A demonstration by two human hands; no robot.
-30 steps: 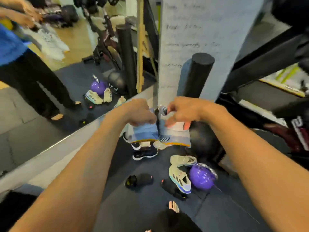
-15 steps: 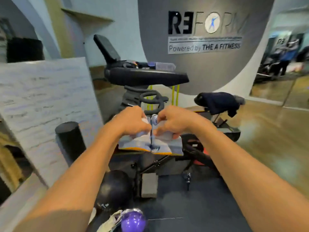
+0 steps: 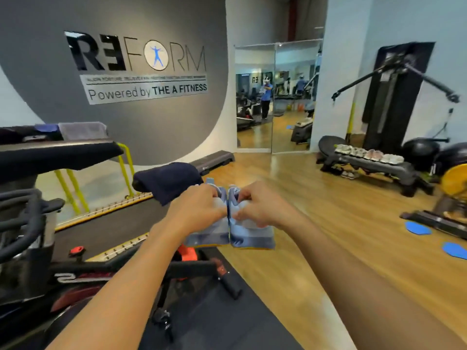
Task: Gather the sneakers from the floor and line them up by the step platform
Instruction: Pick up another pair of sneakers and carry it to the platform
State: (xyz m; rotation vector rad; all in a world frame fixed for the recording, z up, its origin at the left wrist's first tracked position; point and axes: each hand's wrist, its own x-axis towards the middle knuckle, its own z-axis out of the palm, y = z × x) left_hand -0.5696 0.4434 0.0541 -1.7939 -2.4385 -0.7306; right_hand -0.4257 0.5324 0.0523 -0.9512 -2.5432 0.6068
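Gym floor: a person holds a pair of pale blue sneakers [image 3: 252, 236] out in front, heels toward the camera and touching side by side. The left hand [image 3: 199, 210] curls round one shoe's collar, and the right hand [image 3: 262, 210] grips the other (toes and laces hidden behind the knuckles). Across the wooden floor, well apart, a blurred row of light sneakers [image 3: 369, 154] lines a dark step platform [image 3: 394, 170]. An exercise bike [image 3: 38, 223] is cut off at left.
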